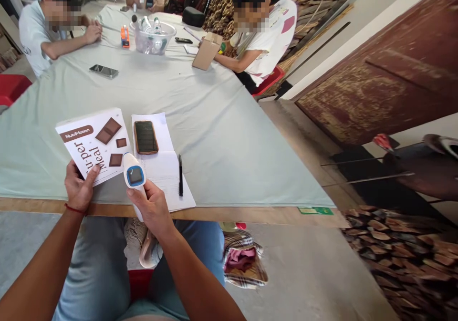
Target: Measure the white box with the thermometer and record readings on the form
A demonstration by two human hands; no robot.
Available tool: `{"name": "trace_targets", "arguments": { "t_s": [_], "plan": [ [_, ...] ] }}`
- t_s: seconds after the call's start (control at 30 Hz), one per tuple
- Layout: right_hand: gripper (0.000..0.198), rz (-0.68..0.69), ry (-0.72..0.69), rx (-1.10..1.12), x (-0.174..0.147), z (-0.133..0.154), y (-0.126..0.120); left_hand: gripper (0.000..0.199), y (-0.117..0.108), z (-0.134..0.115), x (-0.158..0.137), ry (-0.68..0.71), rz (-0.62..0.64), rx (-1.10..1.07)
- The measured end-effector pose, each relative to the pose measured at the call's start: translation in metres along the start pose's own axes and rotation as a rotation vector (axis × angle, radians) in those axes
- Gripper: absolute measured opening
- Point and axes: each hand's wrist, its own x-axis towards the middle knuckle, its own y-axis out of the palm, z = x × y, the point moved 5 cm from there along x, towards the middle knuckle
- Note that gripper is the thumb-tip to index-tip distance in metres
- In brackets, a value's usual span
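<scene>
- Right hand (154, 210) wraps an infrared thermometer's (135, 178) handle, screen up, over the worktop's (257, 214) front edge.
- Left hand (80, 187) pinches the NutriMotion box's (84, 145) lower edge.
- Open cloth (243, 154) spreads right of the notebook (159, 170) and pen (180, 175).

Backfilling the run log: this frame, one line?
left hand: holds NutriMotion box; right hand: holds handheld thermometer; phone: on open notebook

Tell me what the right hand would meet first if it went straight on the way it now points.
Most likely the white NutriMotion box, just ahead and to the left of the thermometer in the right hand, though one view leaves depth unclear.
</scene>
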Motion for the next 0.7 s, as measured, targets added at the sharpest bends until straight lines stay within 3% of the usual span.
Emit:
{"name": "trace_targets", "arguments": {
  "t_s": [0.2,0.3,0.37,0.43,0.53,0.63,0.7],
  "plan": [
    [0.04,-0.068,-0.034,-0.079,-0.013,0.012,-0.04,0.063,-0.009,0.001,0.009,0.113,-0.182,-0.029],
    [0.047,-0.221,-0.096,-0.293,-0.007,0.007,-0.09,0.069,-0.006,0.005,0.013,0.169,-0.177,-0.095],
    [0.051,-0.445,-0.147,-0.569,-0.001,0.007,-0.136,0.074,-0.003,0.007,0.015,0.183,-0.148,-0.101],
    [0.049,-0.623,-0.071,-0.911,0.006,0.006,-0.178,0.079,0.0,0.009,0.017,0.168,-0.117,-0.102],
    [0.047,-0.668,0.145,-1.241,0.016,0.002,-0.223,0.081,0.004,0.008,0.017,0.129,-0.075,-0.117],
    [0.045,-0.6,0.293,-1.351,0.02,0.0,-0.241,0.079,0.004,0.003,0.016,0.118,-0.05,-0.109],
    [0.048,-0.628,0.279,-1.387,0.018,0.002,-0.242,0.079,0.004,0.001,0.016,0.115,-0.054,-0.099]
  ]
}}
